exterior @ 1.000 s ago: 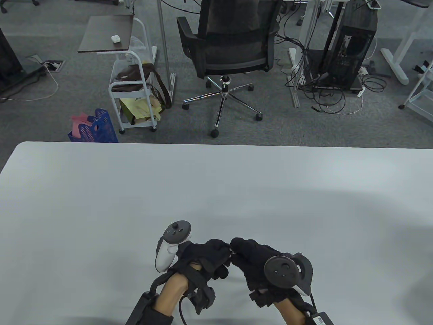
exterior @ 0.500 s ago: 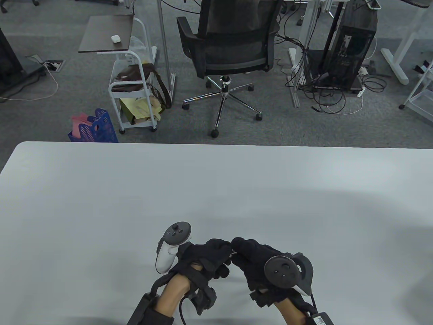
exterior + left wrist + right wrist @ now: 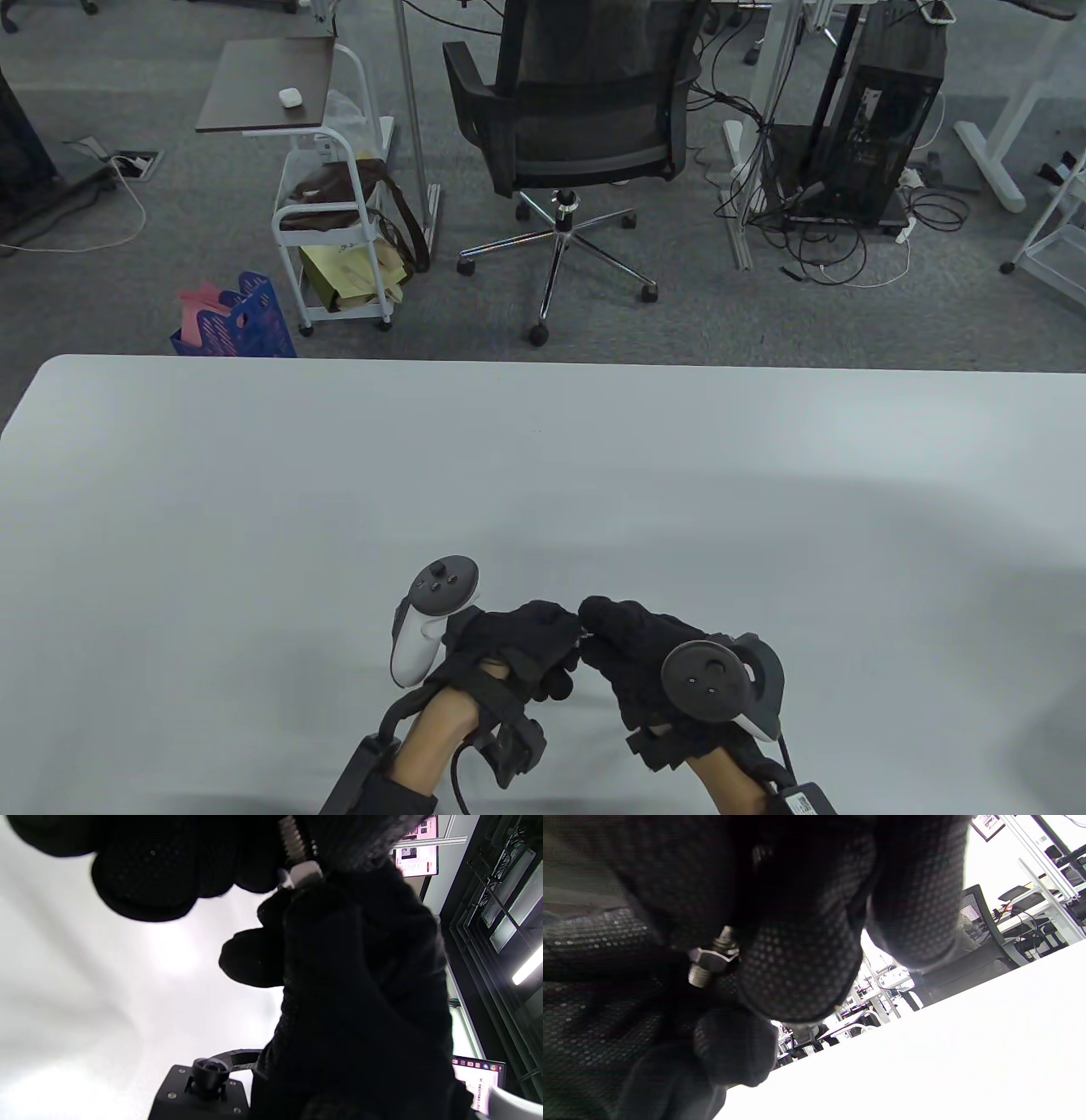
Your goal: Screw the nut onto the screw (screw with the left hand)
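Note:
Both gloved hands meet fingertip to fingertip low over the white table [image 3: 543,475], near its front edge. Between them is a small metal screw [image 3: 582,632] with a hex nut on it. In the left wrist view the threaded shank [image 3: 292,838] runs up into my left hand's fingers [image 3: 144,878], and the nut [image 3: 303,874] sits against my right hand's glove [image 3: 352,963]. In the right wrist view the nut [image 3: 712,959] sits partway along the thread, with a short stub [image 3: 698,978] sticking out past it. My left hand [image 3: 562,635] pinches the screw. My right hand [image 3: 601,626] pinches the nut.
White trackers sit on the back of the left hand [image 3: 428,611] and the right hand [image 3: 721,679]. An office chair [image 3: 585,110] and a small cart [image 3: 331,221] stand on the floor beyond the table's far edge.
My left hand's fingers have shifted slightly around the screw. Both hands stay in the same place.

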The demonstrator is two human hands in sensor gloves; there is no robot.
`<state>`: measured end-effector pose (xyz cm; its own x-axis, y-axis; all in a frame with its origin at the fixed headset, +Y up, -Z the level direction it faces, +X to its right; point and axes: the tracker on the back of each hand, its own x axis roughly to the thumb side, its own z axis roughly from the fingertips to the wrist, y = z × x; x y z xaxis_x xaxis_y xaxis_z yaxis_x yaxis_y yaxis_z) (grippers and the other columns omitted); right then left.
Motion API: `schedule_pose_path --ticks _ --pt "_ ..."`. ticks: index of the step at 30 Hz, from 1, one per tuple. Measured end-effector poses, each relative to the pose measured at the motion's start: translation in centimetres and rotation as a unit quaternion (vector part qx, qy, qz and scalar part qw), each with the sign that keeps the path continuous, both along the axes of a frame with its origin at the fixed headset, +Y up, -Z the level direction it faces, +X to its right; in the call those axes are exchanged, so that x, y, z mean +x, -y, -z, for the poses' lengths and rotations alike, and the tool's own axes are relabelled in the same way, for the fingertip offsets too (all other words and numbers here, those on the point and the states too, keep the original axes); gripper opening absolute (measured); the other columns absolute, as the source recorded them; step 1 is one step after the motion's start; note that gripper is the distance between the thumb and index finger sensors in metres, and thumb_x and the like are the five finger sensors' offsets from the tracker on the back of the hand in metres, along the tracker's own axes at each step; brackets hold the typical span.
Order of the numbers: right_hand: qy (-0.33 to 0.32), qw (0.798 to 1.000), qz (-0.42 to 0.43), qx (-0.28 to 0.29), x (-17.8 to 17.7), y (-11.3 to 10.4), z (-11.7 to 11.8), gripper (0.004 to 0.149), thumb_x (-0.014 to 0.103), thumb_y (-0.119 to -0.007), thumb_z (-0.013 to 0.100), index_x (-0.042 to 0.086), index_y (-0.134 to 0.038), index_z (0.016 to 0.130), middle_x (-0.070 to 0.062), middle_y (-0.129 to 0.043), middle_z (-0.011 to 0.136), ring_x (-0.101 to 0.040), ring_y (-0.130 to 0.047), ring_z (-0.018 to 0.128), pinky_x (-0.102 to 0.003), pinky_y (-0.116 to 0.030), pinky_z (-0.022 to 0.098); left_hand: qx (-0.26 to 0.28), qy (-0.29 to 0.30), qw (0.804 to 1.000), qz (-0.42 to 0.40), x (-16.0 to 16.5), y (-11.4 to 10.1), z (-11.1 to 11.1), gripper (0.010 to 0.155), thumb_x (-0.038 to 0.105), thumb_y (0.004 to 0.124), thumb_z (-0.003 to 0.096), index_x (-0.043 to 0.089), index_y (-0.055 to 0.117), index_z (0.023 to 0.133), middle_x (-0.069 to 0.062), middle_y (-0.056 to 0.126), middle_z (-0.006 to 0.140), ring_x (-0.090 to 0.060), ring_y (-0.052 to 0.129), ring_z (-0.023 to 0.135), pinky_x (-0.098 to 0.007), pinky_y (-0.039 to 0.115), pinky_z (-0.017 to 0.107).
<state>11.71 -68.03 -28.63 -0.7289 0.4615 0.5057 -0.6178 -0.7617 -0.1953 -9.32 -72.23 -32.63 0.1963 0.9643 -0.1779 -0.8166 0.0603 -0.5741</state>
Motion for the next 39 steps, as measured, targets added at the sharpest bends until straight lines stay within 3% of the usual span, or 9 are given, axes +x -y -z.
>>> schedule_pose_path --ticks 6,11,15,18,22,26,29,33,39 --pt "0.002 1.000 -0.001 0.005 0.00 -0.09 -0.06 0.047 0.039 -0.091 0.033 0.023 -0.084 0.077 0.002 -0.102 0.064 -0.005 -0.113 0.031 -0.041 -0.097 0.041 -0.004 -0.001 1.000 -0.012 -0.05 0.12 -0.07 0.062 0.041 0.069 0.0463 0.004 0.062 0.096 -0.028 0.074 0.086 -0.042 0.089 0.054 -0.058 0.070 0.046" --pt "0.002 1.000 -0.001 0.001 0.09 -0.05 0.02 0.047 0.039 -0.091 0.033 0.023 -0.084 0.077 0.002 -0.102 0.064 -0.005 -0.113 0.031 -0.041 -0.097 0.041 -0.006 0.001 1.000 -0.008 0.04 0.13 -0.01 0.057 0.039 0.071 0.0456 0.001 0.074 0.088 -0.029 0.083 0.077 -0.044 0.092 0.048 -0.060 0.071 0.042" --pt "0.001 1.000 0.000 0.005 -0.05 -0.19 -0.13 0.047 0.039 -0.091 0.033 0.023 -0.084 0.077 0.002 -0.102 0.064 -0.005 -0.113 0.031 -0.041 -0.097 0.041 -0.005 0.019 1.000 -0.010 0.03 -0.07 -0.09 0.056 0.036 0.071 0.0459 0.003 0.067 0.091 -0.027 0.077 0.082 -0.043 0.090 0.053 -0.059 0.069 0.045" --pt "0.001 1.000 0.002 0.006 0.00 -0.18 -0.12 0.047 0.039 -0.091 0.033 0.023 -0.084 0.077 0.002 -0.102 0.064 -0.005 -0.113 0.031 -0.041 -0.097 0.041 -0.010 0.005 1.000 -0.016 0.02 0.14 -0.13 0.064 0.043 0.070 0.0456 0.004 0.064 0.095 -0.028 0.076 0.084 -0.043 0.089 0.054 -0.059 0.069 0.045" --pt "0.001 1.000 -0.003 0.003 0.01 -0.09 -0.02 0.047 0.039 -0.091 0.033 0.023 -0.084 0.077 0.002 -0.102 0.064 -0.005 -0.113 0.031 -0.041 -0.097 0.041 -0.004 0.000 1.000 -0.001 0.05 0.15 -0.04 0.057 0.040 0.072 0.0452 0.002 0.074 0.087 -0.028 0.083 0.077 -0.043 0.092 0.047 -0.059 0.071 0.042" --pt "0.000 1.000 -0.002 0.005 -0.14 -0.18 -0.14 0.047 0.039 -0.091 0.033 0.023 -0.084 0.077 0.002 -0.102 0.064 -0.005 -0.113 0.031 -0.041 -0.097 0.041 -0.010 0.021 1.000 -0.013 0.02 0.01 -0.10 0.057 0.036 0.071 0.0457 0.003 0.066 0.091 -0.028 0.076 0.082 -0.043 0.089 0.053 -0.059 0.069 0.045" --pt "0.000 1.000 0.000 0.005 -0.06 -0.14 -0.10 0.047 0.039 -0.091 0.033 0.023 -0.084 0.077 0.002 -0.102 0.064 -0.005 -0.113 0.031 -0.041 -0.097 0.041 -0.004 -0.001 1.000 -0.018 -0.07 0.08 -0.12 0.064 0.043 0.070 0.0457 0.004 0.063 0.096 -0.028 0.076 0.084 -0.042 0.089 0.054 -0.058 0.069 0.045" --pt "0.002 1.000 0.000 0.005 0.02 -0.13 -0.04 0.047 0.039 -0.091 0.033 0.023 -0.084 0.077 0.002 -0.102 0.064 -0.005 -0.113 0.031 -0.041 -0.097 0.041 -0.002 -0.008 1.000 -0.008 -0.13 0.15 0.00 0.058 0.041 0.071 0.0456 0.002 0.074 0.089 -0.029 0.082 0.078 -0.044 0.092 0.049 -0.059 0.071 0.043" --pt "-0.001 1.000 -0.006 0.003 -0.18 -0.06 -0.13 0.047 0.039 -0.091 0.033 0.023 -0.084 0.077 0.002 -0.102 0.064 -0.005 -0.113 0.031 -0.041 -0.097 0.041 -0.006 0.007 1.000 -0.008 -0.11 0.10 0.04 0.055 0.034 0.070 0.0458 0.003 0.068 0.090 -0.028 0.077 0.081 -0.042 0.090 0.051 -0.059 0.070 0.044"
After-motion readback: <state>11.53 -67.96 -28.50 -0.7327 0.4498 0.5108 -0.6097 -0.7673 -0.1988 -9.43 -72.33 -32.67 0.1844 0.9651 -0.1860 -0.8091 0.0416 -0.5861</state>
